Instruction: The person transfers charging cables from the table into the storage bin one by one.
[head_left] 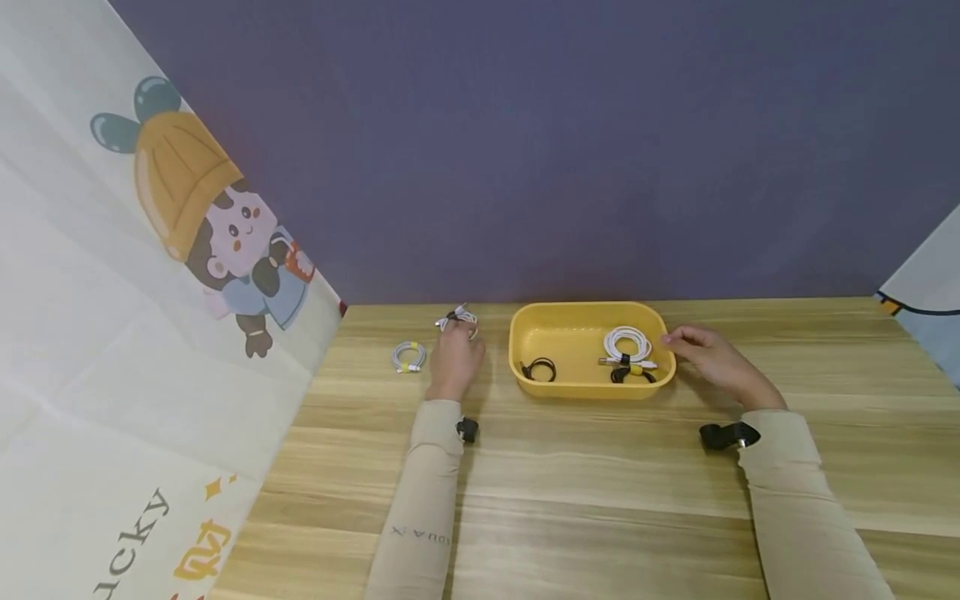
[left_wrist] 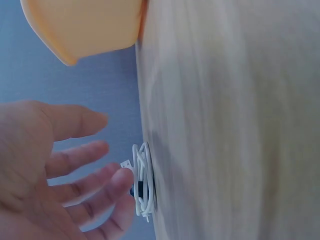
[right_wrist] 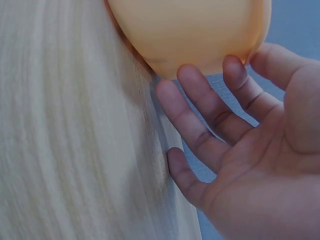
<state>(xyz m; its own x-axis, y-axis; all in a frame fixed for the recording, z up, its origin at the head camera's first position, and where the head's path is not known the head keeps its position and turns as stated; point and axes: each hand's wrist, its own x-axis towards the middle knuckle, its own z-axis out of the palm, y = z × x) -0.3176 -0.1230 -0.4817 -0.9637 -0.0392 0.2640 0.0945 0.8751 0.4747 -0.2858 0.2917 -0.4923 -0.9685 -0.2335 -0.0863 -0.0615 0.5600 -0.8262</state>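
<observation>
At the back of the table, my left hand reaches over a coiled white cable with a black tie. In the left wrist view its fingers are spread and loosely bent, fingertips right by the coil. My right hand is at the right end of a yellow plastic basket. Thumb and index finger pinch the basket's rim, while the other fingers lie along its outer wall. Inside the basket are a white cable coil, a small black cable loop and a black cable with a yellow tie.
Left of my left hand lies another light cable coil with yellow ties. The wood-grain table meets a dark wall behind the basket. A printed white sheet hangs at the left.
</observation>
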